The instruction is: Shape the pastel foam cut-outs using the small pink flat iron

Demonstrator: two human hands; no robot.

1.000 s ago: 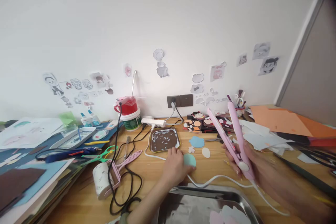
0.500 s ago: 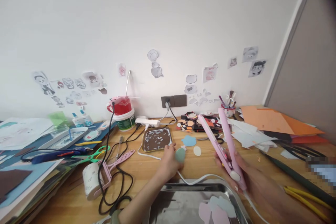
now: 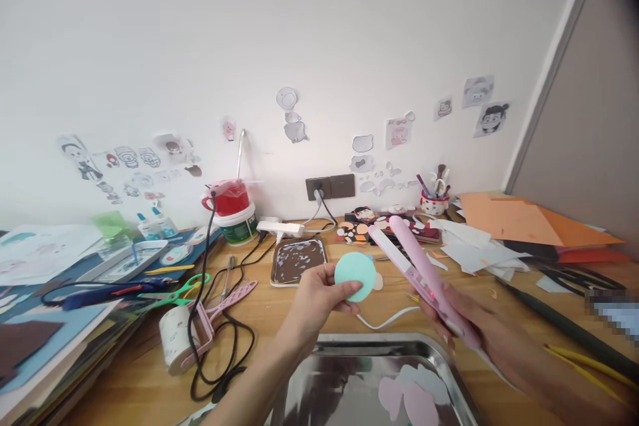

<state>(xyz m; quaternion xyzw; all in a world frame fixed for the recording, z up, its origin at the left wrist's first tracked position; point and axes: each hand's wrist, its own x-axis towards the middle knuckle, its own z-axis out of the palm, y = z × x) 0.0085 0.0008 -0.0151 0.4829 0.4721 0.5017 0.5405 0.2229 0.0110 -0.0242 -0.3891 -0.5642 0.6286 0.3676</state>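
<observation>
Between thumb and fingers, my left hand [image 3: 319, 296] pinches a flat mint-green disc [image 3: 355, 274] above the table, its face turned up toward me. My right hand [image 3: 466, 319] wraps round the handle of a pink hair straightener [image 3: 417, 266], whose arms stand slightly apart and point toward the wall; a small red light glows on it. The disc is just left of the straightener's tips, not between them. Below both hands lies a metal tray [image 3: 369, 339] with pink and pale blue cut-out pieces [image 3: 414, 393]. A cream disc [image 3: 378, 281] lies partly hidden behind the green one.
A brown-covered shallow tray [image 3: 299, 261] stands beyond my left hand. Left are black cables [image 3: 234, 346], a pink-handled roller [image 3: 180, 339] and green scissors [image 3: 184, 293]. A power strip [image 3: 279, 229] sits near the wall. Orange sheets [image 3: 529, 219] and a brush cup [image 3: 434, 203] are at right.
My left hand has lifted the green disc and turned it to face me, nearer the straightener. The straightener's arms have come closer together and tilted further left.
</observation>
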